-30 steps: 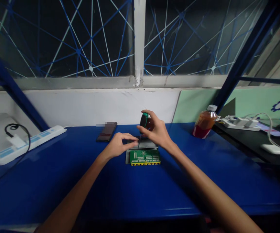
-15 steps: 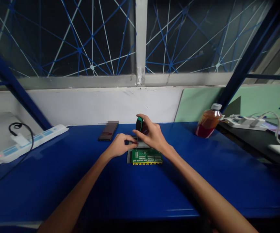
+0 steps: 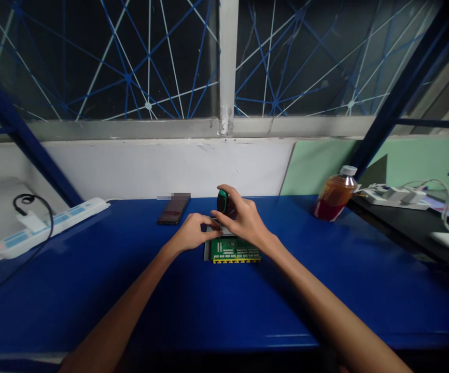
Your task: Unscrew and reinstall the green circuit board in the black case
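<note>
My right hand (image 3: 243, 215) grips the black and green handle of a screwdriver (image 3: 222, 202), held upright with its shaft pointing down. Below it lies a green circuit board (image 3: 235, 249) with a yellow strip of connectors along its near edge. A grey metal piece shows beside and behind the board. My left hand (image 3: 193, 230) has thumb and fingertips drawn together at the board's far left corner, close to the screwdriver's lower end. What is between those fingertips is too small to make out.
A phone (image 3: 173, 209) lies behind my left hand on the blue table (image 3: 209, 311). A white power strip (image 3: 53, 228) with a black cable is at the left. On the right stands a bottle of reddish drink (image 3: 334, 196), beside a black surface with chargers and cables.
The screwdriver handle and my right hand have shifted very slightly to the left and down. My left hand stays at the board's corner.
</note>
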Demonstrator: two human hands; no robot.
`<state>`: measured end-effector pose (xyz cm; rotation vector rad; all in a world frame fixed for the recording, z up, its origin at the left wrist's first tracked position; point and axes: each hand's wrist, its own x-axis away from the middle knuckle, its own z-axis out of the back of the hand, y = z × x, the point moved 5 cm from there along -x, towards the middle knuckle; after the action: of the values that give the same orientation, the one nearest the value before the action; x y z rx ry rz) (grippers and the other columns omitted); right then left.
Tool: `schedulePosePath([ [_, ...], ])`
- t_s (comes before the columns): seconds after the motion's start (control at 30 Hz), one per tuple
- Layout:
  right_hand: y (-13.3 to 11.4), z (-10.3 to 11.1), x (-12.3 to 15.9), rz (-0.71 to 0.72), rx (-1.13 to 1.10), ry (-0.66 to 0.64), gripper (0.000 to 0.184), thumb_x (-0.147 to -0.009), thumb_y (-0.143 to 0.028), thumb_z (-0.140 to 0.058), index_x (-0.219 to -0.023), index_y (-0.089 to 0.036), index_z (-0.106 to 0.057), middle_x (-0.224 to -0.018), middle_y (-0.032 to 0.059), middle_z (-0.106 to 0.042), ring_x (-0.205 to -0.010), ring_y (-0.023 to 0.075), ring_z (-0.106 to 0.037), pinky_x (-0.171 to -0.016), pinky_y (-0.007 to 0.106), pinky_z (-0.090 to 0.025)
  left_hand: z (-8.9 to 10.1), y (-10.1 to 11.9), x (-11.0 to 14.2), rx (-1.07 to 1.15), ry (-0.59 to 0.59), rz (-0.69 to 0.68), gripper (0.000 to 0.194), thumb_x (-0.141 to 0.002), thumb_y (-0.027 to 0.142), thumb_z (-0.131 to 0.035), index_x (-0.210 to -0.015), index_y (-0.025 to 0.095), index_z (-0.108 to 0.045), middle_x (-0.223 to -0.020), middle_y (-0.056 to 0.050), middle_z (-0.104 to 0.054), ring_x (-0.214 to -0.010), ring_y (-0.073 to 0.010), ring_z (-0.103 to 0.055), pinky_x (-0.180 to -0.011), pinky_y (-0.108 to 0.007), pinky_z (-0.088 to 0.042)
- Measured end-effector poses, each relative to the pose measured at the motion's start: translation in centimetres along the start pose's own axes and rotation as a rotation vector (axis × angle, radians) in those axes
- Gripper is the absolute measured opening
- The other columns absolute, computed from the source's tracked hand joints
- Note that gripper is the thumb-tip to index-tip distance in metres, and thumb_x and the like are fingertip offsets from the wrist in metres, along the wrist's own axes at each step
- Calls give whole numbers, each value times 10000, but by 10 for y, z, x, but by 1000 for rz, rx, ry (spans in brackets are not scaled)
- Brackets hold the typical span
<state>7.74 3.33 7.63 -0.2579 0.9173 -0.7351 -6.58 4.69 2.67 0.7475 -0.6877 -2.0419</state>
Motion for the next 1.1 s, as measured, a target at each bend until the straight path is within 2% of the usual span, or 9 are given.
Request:
schedulePosePath([
  [0.17,-6,0,3,10,20,-7,569,-859,-351,-468,-1395,-200,-351,-763,17,-624,-648,180,-603,-610,328,-458,1,0,0,50,43,-8,172,-750,285,-683,-835,154,-755,-859,-64,-755,-857,-229,-682,-805,-309,-490],
  [0.37,-4,2,5,-35,-54,-43,689,-779,-270,-503,-1433,-241,-288,-901,25,-635,-707,180,-620,-658,341,-477,1,2,0,44,14,-43,157,-769,275,-660,-834,174,-762,-868,-58,-752,-870,-219,-674,-828,-313,-479],
  [0.57,-1,3,6,-65,-114,-69,654,-788,-277,-499,-1415,-249,-314,-968,43,-636,-767,185,-622,-690,345,-481,0,5,0,41,-22,-47,169,-784,254,-625,-866,198,-761,-900,-52,-751,-897,-216,-667,-878,-333,-469],
  [0.8,1,2,7,-90,-92,-47,627,-789,-264,-532,-1390,-257,-352,-901,32,-649,-781,192,-617,-689,342,-478,0,7,0,0,-19,-54,171,-783,263,-632,-879,202,-760,-900,-49,-750,-893,-217,-667,-847,-319,-473],
  [0.97,3,3,8,-87,-53,-12,619,-798,-336,-579,-1373,-259,-364,-809,4,-628,-699,168,-591,-651,319,-464,1,5,0,-12,49,-16,170,-759,307,-674,-837,185,-763,-865,-60,-747,-871,-225,-666,-845,-330,-467],
  [1.1,2,2,8,-88,-27,-29,622,-800,-403,-580,-1366,-242,-378,-832,22,-633,-700,175,-587,-629,318,-458,0,5,0,9,36,-8,188,-765,324,-671,-835,174,-760,-869,-64,-750,-865,-234,-669,-816,-330,-475],
])
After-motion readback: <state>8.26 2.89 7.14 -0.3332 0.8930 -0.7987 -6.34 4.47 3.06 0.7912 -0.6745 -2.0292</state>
